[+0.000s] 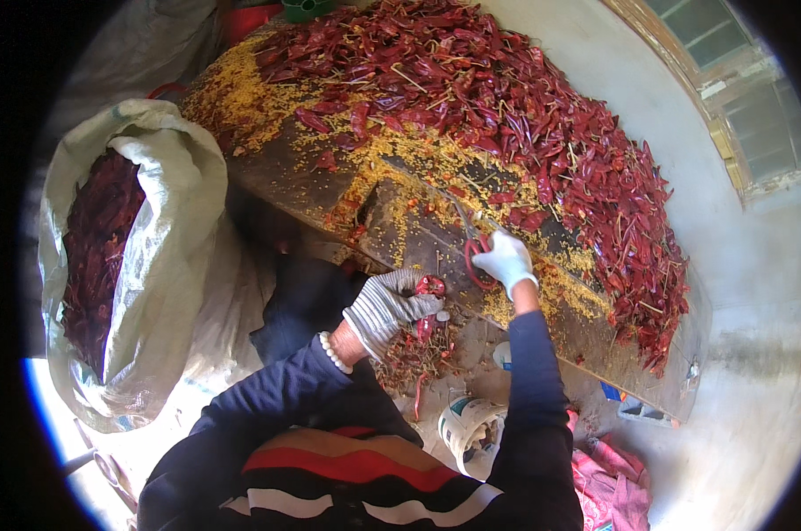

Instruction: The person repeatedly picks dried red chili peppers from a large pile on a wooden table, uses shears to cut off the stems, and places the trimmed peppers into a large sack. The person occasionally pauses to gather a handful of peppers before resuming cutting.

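My left hand (390,308), in a grey striped knit glove, is closed around a dried red chilli pepper (427,326) near the front edge of the wooden board (433,259). Part of the pepper shows above and below the thumb. A white glove covers my right hand (508,260), which grips red-handled scissors (478,255) over the board, their blades pointing away from me. Loose yellow seeds (380,159) are scattered around the scissors. Beyond them rises a large heap of dried red chillies (480,86), many with pale stems.
An open woven sack (194,199) of chillies stands at the left. Below the board's edge lies a pile of stems and scraps (407,365). A white bucket (463,411) sits near my body, and a pink cloth (616,474) lies lower right. A wall (752,265) borders the right side.
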`<state>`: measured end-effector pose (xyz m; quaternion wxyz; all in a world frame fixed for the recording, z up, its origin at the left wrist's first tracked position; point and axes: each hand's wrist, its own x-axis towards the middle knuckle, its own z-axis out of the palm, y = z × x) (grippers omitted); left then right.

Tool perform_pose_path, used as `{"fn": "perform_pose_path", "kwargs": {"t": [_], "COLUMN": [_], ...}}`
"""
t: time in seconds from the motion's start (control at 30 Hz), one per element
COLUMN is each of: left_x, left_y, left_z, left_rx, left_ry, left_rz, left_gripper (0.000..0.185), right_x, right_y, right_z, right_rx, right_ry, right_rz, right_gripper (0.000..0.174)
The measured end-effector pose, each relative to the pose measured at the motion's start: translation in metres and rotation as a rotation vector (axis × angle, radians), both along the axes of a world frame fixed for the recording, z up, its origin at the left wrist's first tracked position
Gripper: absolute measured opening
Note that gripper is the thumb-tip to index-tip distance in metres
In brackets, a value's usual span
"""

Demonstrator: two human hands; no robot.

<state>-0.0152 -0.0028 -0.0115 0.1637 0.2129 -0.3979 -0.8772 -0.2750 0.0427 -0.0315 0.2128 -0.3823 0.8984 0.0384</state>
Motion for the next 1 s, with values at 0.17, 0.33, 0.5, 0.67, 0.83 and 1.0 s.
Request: {"fn": "perform_pose_path", "kwargs": {"t": [0.17, 0.33, 0.5, 0.67, 0.83, 1.0], "left_x": [0.005, 0.004, 0.004, 0.001, -0.001, 0.0], "left_y": [-0.001, -0.002, -0.002, -0.001, -0.001, -0.003], "left_z": [-0.006, -0.004, -0.005, -0.001, -0.008, -0.015], "left_rx": [-0.112, -0.335, -0.43, -0.379, -0.383, -0.326], "left_ry": [0.021, -0.031, -0.072, -0.053, -0.02, 0.005], "left_rz": [0.052, 0.077, 0.137, 0.235, 0.282, 0.299], "left_gripper": [0.021, 0.022, 0.025, 0.027, 0.026, 0.025], "right_x": [-0.01, 0.059, 0.093, 0.108, 0.114, 0.119], "right_y": [0.069, 0.103, 0.114, 0.112, 0.109, 0.105], "right_z": [-0.023, 0.082, 0.136, 0.164, 0.174, 0.176], "right_rx": [-0.592, -0.684, -0.7, -0.56, -0.479, -0.389], "right_ry": [-0.318, -0.027, 0.163, 0.226, 0.31, 0.358], "right_rz": [-0.036, 0.127, 0.421, 0.516, 0.583, 0.612], "right_gripper": [0.041, 0.046, 0.046, 0.037, 0.035, 0.035]}}
